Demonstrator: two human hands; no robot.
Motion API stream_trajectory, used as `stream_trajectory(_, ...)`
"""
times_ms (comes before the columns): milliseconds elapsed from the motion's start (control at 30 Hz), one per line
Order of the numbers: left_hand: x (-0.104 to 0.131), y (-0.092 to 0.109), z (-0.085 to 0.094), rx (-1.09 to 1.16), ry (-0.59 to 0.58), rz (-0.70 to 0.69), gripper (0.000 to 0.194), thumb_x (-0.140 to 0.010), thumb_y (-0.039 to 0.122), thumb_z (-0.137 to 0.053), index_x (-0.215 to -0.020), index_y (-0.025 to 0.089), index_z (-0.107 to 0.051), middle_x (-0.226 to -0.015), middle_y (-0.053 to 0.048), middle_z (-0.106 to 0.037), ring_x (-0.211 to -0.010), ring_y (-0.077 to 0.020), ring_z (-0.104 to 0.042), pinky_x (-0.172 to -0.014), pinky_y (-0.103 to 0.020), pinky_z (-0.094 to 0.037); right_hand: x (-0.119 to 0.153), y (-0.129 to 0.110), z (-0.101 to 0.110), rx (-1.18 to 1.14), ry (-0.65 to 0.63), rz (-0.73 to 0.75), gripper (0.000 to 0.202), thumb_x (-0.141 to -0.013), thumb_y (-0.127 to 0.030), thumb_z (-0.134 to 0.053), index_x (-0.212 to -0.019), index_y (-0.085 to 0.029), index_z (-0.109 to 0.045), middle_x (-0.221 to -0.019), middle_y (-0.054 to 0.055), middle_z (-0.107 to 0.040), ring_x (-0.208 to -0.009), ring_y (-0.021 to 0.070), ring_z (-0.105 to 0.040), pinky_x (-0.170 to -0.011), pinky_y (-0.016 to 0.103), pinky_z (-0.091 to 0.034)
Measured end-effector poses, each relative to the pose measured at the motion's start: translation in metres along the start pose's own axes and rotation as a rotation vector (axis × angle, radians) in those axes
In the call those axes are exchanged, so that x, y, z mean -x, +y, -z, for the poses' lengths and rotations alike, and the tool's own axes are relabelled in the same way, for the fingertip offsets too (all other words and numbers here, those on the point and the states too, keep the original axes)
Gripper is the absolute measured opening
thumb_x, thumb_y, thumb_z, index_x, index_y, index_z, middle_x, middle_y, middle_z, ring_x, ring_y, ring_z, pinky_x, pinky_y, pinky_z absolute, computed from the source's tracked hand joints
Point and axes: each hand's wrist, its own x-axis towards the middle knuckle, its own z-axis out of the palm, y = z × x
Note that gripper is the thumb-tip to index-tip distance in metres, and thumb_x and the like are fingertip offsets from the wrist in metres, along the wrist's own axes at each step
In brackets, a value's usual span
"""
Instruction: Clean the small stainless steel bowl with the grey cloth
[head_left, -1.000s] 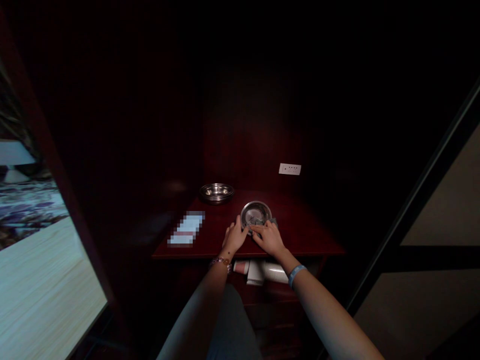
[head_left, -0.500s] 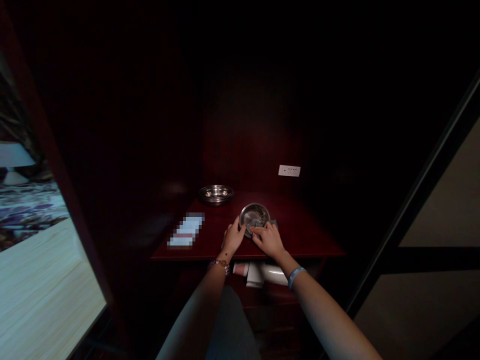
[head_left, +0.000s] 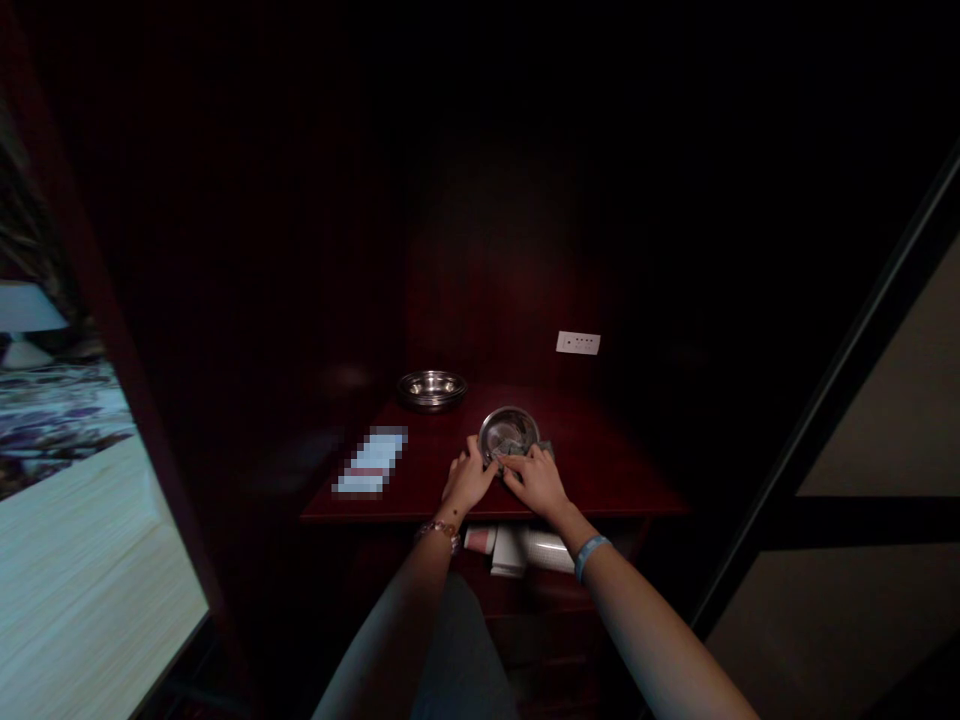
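Near the stacked bowls (head_left: 433, 398) sits 1 metal bowl (head_left: 498, 428), likely light, hard and slippery; I'd grip its rim, where the left hand (head_left: 468, 478) curls. The half-closed right hand (head_left: 537, 484) holds soft-looking cloth (head_left: 513, 447) against it.

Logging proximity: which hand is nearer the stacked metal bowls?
Left. The left hand is in front and rightward of the stack; the right hand, on grey cloth, is farther right.
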Motion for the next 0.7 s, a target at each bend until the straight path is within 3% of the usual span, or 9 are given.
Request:
stream_trajectory(267, -0.0005, 0.0003, 0.0024, 0.109, 0.011, 0.008, 0.043, -0.091, 0.027, -0.043, -0.13, 0.019, -0.028, -0.113, -0.014, -0.067, -0.104, -0.0242, -0.065, -0.092, -0.035, -0.042, -0.0001, 0.0003, -0.0025, 0.001, 0.03, -0.001, 0.035, -0.096, -0.038, -0.041, -0.124, -0.035, -0.064, -0.123, -0.004, -0.067, -0.104, 0.024, -0.05, -0.088, 0.035, -0.034)
stream_trajectory(467, 0.0022, 0.0009, 0.0046, 0.154, 0.04, -0.017, 0.047, -0.095, 0.036, -0.038, -0.139, 0.026, -0.024, -0.121, -0.011, -0.065, -0.102, -0.0233, -0.066, -0.086, -0.034, -0.045, -0.0004, 0.0019, -0.0027, 0.018, 0.028, -0.005, 0.035, -0.097, -0.038, -0.041, -0.124, -0.036, -0.063, -0.123, -0.004, -0.067, -0.103, 0.0237, -0.05, -0.087, 0.035, -0.034)
stream_trajectory(600, 0.0028, 0.0014, 0.0029, 0.078, 0.063, 0.043, 0.058, -0.09, 0.046, -0.047, -0.138, 0.021, -0.026, -0.119, -0.016, -0.064, -0.104, -0.0275, -0.065, -0.086, -0.035, -0.045, 0.0005, 0.0014, -0.0016, 0.0, 0.025, 0.003, 0.035, -0.097, -0.038, -0.041, -0.123, -0.035, -0.064, -0.121, -0.003, -0.068, -0.1, 0.0232, -0.051, -0.086, 0.034, -0.035)
stream_trajectory(700, 0.0035, 0.0039, 0.0016, -0.012, 0.044, 0.043, 0.056, -0.088, 0.046, -0.05, -0.132, 0.016, -0.033, -0.12, -0.02, -0.062, -0.107, -0.0292, -0.063, -0.089, -0.036, -0.043, 0.0004, 0.0012, -0.0019, -0.002, 0.025, -0.002, 0.035, -0.097, -0.038, -0.04, -0.121, -0.033, -0.065, -0.121, -0.003, -0.068, -0.1, 0.0229, -0.051, -0.087, 0.034, -0.035)
